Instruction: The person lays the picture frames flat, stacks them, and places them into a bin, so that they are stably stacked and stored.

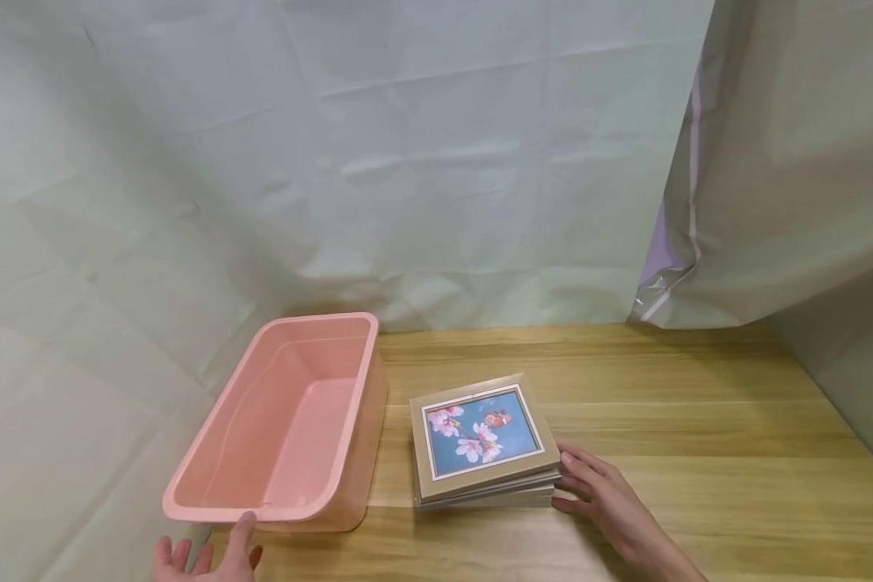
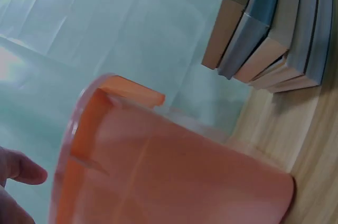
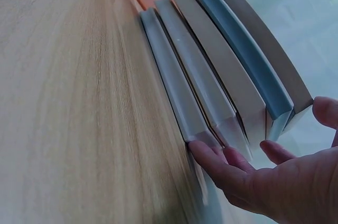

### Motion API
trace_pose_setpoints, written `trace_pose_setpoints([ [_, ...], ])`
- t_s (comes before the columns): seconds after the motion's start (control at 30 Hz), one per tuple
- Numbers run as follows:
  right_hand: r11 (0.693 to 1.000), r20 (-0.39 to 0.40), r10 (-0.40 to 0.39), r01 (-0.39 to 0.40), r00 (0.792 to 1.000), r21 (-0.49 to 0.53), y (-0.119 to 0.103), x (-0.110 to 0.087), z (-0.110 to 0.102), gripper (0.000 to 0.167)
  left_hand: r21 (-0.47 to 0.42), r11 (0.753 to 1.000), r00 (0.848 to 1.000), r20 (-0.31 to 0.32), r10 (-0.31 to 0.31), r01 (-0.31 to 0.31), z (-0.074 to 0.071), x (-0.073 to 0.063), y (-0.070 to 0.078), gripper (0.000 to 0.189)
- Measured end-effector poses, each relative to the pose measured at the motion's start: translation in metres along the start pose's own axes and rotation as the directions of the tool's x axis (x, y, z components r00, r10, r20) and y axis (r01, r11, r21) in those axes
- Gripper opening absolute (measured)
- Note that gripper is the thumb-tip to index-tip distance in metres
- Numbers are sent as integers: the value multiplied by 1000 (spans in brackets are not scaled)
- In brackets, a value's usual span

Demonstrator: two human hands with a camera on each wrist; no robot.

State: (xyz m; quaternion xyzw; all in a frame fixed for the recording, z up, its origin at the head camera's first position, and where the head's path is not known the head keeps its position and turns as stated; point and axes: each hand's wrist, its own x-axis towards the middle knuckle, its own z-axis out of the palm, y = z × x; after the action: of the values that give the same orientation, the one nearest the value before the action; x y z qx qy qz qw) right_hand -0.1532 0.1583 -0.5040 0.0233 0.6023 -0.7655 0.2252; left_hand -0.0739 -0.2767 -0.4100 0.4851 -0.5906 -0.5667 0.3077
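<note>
A stack of several picture frames [image 1: 546, 462] lies on the table, the top one showing pink blossoms on blue inside a gold border. At the stack's right side is my right hand [image 1: 607, 503], its fingertips touching the edges of the frames. The right wrist view shows these fingers [image 3: 227, 174] spread along the lower corners, with the thumb by the top frame. My left hand [image 1: 214, 562] is at the near rim of a pink plastic basin [image 1: 367, 453]. In the left wrist view, a small gap shows between its thumb [image 2: 26, 168] and the basin's rim.
The basin stands upright left of the stack, nothing visible inside it. Pale sheeting [image 1: 436, 162] hangs behind the wood-grain table [image 1: 698, 420] and down the left side. A greyish curtain [image 1: 793, 162] hangs at the right.
</note>
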Motion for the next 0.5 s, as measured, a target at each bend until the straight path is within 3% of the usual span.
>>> trace_pose_setpoints([
  [0.13,1000,18,-11,11,1000,11,-2,1,-1,68,-106,993,992,121,-36,49,3,-9,7,109],
  [0.27,1000,17,-10,10,1000,11,-4,1,-1,68,-156,986,984,177,-32,61,4,-8,8,113],
  [0.5,1000,16,-20,19,1000,15,-2,-3,-2,67,-167,984,965,263,-21,67,10,-4,16,121],
])
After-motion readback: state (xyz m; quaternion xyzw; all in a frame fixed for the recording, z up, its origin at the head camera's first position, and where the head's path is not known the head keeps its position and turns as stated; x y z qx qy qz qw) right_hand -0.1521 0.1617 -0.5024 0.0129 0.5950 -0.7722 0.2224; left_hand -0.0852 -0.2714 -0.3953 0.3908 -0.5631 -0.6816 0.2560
